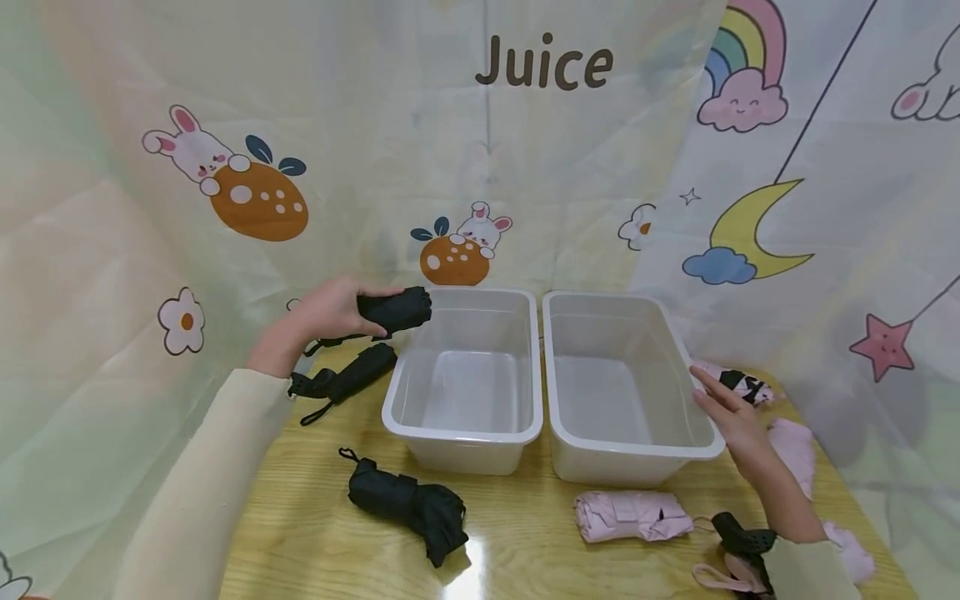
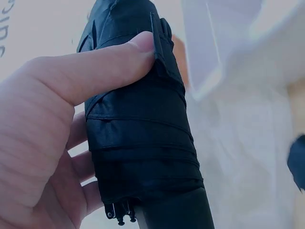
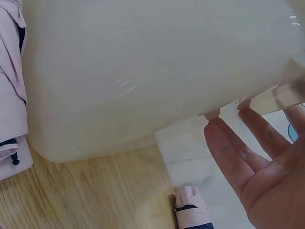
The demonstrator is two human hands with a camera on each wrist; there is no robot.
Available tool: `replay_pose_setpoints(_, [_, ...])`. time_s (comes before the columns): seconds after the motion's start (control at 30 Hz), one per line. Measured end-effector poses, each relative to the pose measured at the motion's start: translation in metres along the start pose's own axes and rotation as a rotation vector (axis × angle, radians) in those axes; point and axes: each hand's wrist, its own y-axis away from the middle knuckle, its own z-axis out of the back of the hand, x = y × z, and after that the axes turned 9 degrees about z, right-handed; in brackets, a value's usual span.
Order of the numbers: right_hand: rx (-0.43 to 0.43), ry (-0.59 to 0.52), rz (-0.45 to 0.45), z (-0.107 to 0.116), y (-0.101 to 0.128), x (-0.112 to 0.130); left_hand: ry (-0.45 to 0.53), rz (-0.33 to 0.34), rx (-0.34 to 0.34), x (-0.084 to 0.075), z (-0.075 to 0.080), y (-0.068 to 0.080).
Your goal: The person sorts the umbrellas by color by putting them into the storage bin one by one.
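Two white plastic bins stood side by side on the wooden desk (image 1: 525,533), the left bin (image 1: 465,379) and the right bin (image 1: 626,387), each with nothing visible inside.

Three black folded umbrellas showed. The left hand (image 1: 322,321) held one, the held black umbrella (image 1: 395,310), its grip closed round the folded canopy with thumb across the top, at the far left corner of the left bin. A second black umbrella (image 1: 348,379) lay on the desk just left of that bin, under the hand. A third black umbrella (image 1: 412,504) lay nearer, in front of the left bin.

The right hand (image 1: 731,412) was open, fingers straight, resting by the right rim of the right bin and gripping nothing.

Pink folded umbrellas lay to the right: one pink umbrella (image 1: 633,515) in front of the right bin, another (image 1: 738,385) just beyond the right hand's fingers, and more pink fabric (image 1: 795,446) behind the wrist, where the count could not be told.
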Motion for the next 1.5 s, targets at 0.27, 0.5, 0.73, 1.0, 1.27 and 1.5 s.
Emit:
replay_pose_setpoints(0.27, [-0.011,-0.025,0.020,0.001,0.000,-0.003,-0.060,-0.065,0.043,-0.049,-0.008,-0.045])
replay_pose_setpoints(0.5, [-0.008,-0.033,0.012,0.000,0.000,-0.003,-0.128,-0.095,0.086,-0.071,-0.033,-0.076])
replay_pose_setpoints(0.73, [0.003,-0.046,0.024,-0.001,-0.002,-0.002,-0.015,-0.087,0.149,-0.074,-0.067,-0.097])
replay_pose_setpoints(1.0, [0.005,-0.107,0.054,0.001,-0.002,-0.004,-0.020,-0.101,0.153,-0.070,-0.102,-0.118])
replay_pose_setpoints(1.27, [0.020,-0.139,0.042,0.001,-0.004,0.000,0.014,-0.016,0.185,-0.057,-0.132,-0.134])
replay_pose_setpoints(1.5, [0.017,-0.123,0.021,0.001,0.000,0.000,0.038,0.050,0.232,-0.052,-0.155,-0.142])
